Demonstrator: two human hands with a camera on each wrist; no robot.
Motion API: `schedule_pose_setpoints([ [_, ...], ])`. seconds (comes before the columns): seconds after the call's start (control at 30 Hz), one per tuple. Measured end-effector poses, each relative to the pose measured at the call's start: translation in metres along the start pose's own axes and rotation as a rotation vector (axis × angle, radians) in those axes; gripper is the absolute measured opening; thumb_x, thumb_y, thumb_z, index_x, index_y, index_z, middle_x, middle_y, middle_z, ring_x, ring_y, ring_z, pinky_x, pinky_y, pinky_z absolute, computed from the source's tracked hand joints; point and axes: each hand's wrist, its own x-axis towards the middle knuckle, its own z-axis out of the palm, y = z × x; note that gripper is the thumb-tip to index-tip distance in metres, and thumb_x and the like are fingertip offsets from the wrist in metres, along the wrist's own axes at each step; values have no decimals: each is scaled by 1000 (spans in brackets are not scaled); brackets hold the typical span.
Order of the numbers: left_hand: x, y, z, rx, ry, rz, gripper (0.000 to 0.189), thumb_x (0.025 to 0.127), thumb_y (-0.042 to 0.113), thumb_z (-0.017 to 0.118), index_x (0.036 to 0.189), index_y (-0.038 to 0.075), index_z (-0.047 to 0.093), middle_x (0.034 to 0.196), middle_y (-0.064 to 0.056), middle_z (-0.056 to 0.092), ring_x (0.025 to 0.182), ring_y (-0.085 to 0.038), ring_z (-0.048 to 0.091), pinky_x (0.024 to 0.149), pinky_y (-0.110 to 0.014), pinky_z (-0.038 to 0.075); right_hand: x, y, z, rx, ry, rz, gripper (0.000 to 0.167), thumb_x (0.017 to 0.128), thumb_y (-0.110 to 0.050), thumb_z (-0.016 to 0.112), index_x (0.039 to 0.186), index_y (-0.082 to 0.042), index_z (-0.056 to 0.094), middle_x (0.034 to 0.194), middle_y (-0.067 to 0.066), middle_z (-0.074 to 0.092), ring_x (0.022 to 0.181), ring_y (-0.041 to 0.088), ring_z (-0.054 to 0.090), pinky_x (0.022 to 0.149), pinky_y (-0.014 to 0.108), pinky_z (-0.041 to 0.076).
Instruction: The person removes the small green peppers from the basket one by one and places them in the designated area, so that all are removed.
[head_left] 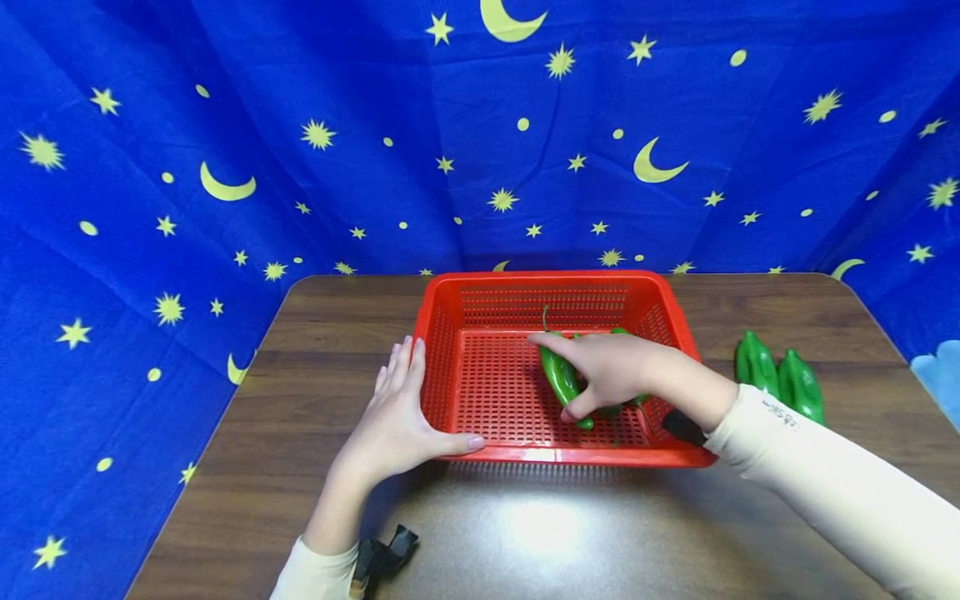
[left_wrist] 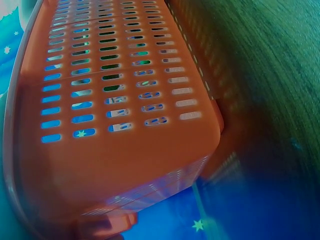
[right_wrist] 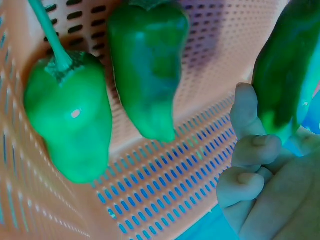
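Observation:
A red perforated plastic basket [head_left: 480, 452] sits on the table. Inside it, my right hand [head_left: 615, 367] grips a long green pepper [head_left: 558, 375] between thumb and fingers, its thin stem pointing to the back. From the right wrist, that held pepper [right_wrist: 290, 65] shows against the curled fingers [right_wrist: 257, 150]. Another green pepper [right_wrist: 70, 125] with a long stem and a darker green pepper [right_wrist: 147, 75] lie in the basket; in the head view the right hand mostly covers them. My left hand [head_left: 393, 421] rests at the basket's front left corner, fingers extended along its left side, thumb on the front rim.
Two green peppers, one left [head_left: 756, 364] and one right [head_left: 801, 387], lie side by side on the wooden table [head_left: 247, 467] to the right of the basket. A blue curtain [head_left: 420, 183] with yellow stars and moons hangs behind the table.

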Motion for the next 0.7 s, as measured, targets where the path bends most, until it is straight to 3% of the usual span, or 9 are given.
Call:
schedule_pose_setpoints([
  [0.37,0,0,1,-4,-1,2,151,52,83,76,160,10,0,168,-15,-4,155,-34,-3,125,-55,4,-21,-2,-19,22,30,18,106,76,-46,82,158,-30,17,94,-7,60,96,12,64,68,29,47],
  [0.7,0,-1,1,2,2,-2,151,52,82,77,160,10,1,168,-15,-4,155,-34,-2,125,-55,5,-48,-1,-33,34,77,24,107,75,-47,82,158,-29,18,95,-5,61,89,9,60,67,29,47],
])
